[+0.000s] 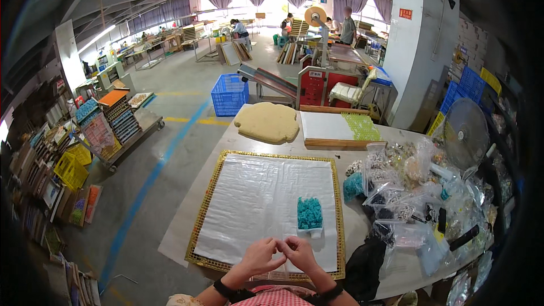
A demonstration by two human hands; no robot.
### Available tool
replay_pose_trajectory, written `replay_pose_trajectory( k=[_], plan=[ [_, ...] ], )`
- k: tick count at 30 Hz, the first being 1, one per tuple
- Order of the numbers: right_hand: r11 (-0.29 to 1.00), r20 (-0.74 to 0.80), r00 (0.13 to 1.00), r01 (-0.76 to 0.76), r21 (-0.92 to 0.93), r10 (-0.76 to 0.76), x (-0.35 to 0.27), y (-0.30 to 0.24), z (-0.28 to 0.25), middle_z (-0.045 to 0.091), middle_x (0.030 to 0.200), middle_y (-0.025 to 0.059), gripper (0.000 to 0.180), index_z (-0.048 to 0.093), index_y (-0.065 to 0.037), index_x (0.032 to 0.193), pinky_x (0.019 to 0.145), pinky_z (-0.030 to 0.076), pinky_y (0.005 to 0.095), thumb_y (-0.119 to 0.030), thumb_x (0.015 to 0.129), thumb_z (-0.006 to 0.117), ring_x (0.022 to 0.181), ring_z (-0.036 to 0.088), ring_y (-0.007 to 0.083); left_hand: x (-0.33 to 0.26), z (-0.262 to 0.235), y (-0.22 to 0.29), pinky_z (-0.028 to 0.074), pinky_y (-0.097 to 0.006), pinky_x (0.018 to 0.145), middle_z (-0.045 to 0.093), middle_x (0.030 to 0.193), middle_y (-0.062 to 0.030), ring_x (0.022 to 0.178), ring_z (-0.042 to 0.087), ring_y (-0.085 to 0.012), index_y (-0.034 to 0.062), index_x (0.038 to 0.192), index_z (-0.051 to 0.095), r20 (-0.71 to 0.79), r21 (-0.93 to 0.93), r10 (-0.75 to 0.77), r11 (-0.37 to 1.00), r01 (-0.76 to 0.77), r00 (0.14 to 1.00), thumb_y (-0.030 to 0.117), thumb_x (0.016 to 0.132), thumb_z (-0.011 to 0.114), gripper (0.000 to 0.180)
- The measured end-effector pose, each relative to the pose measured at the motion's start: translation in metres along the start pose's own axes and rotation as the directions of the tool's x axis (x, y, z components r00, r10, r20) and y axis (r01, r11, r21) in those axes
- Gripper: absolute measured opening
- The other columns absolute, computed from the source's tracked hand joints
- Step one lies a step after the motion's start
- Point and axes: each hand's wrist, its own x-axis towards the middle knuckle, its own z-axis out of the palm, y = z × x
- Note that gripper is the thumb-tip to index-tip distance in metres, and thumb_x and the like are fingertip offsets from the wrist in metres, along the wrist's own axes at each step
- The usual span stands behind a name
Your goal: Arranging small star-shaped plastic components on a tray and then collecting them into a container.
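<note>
My left hand (262,257) and my right hand (301,254) meet over the near edge of a white sheet (249,204). Both are closed, thumbs and fingers pinched together with the tips nearly touching. Anything between them is too small to make out. Beneath the sheet lies a flat rectangular panel with a gold grid-like rim (205,204). Just beyond my right hand, a small white tray (310,232) sits on the sheet, filled with teal chips (309,213).
At the table's far side lie a tan cushion (267,122) and a wood-edged board (326,128) partly covered in green pieces. Clear bags of beads (402,187) crowd the right, beside a fan (466,131). A blue crate (229,95) stands beyond; people work farther back.
</note>
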Motion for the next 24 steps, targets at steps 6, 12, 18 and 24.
replay_pose_trajectory(
  k=[6,12,18,24],
  plan=[
    [0.993,-0.151,0.982,0.115,-0.022,-0.117,0.008,-0.013,-0.003,0.062,0.063,-0.0002,0.024,0.064,-0.002,0.072,0.052,0.041,0.0212,-0.017,0.090,0.067,0.059,0.053,0.0039,0.015,-0.006,-0.002,0.048,-0.040,0.072,0.061,0.088,-0.0143,0.082,0.061,-0.0308,0.0004,0.098,0.057,-0.001,-0.097,0.109,0.989,-0.109,0.994,0.036,0.084,0.061,0.039],
    [0.991,-0.122,0.983,0.136,0.006,-0.134,0.023,-0.023,-0.012,0.064,0.065,-0.0004,0.026,0.064,-0.001,0.070,0.054,0.042,0.0202,-0.017,0.090,0.067,0.061,0.055,0.0032,0.032,-0.023,0.005,0.048,-0.034,0.073,0.062,0.087,-0.0126,0.078,0.060,-0.0219,-0.0004,0.106,0.058,0.143,-0.215,0.024,0.977,0.008,0.989,0.026,0.090,0.060,0.031],
    [0.984,-0.021,0.997,0.080,0.159,-0.078,0.038,-0.029,-0.022,0.062,0.064,-0.0023,0.030,0.066,-0.001,0.070,0.054,0.041,0.0206,-0.021,0.091,0.065,0.060,0.053,0.0031,0.049,-0.027,0.004,0.048,-0.028,0.065,0.063,0.077,-0.0055,0.074,0.059,-0.0110,-0.0031,0.100,0.059,0.103,-0.432,0.129,0.899,-0.072,0.986,0.026,0.085,0.068,0.034],
    [0.956,0.073,0.997,-0.013,0.294,-0.009,0.043,-0.011,-0.021,0.063,0.065,-0.0008,0.030,0.069,-0.001,0.076,0.051,0.040,0.0213,-0.026,0.091,0.065,0.057,0.053,0.0043,0.052,-0.016,0.006,0.047,-0.033,0.064,0.059,0.076,-0.0126,0.070,0.058,-0.0209,-0.0053,0.094,0.057,0.135,-0.159,-0.022,0.986,0.043,0.991,0.030,0.083,0.062,0.038]
  ],
)
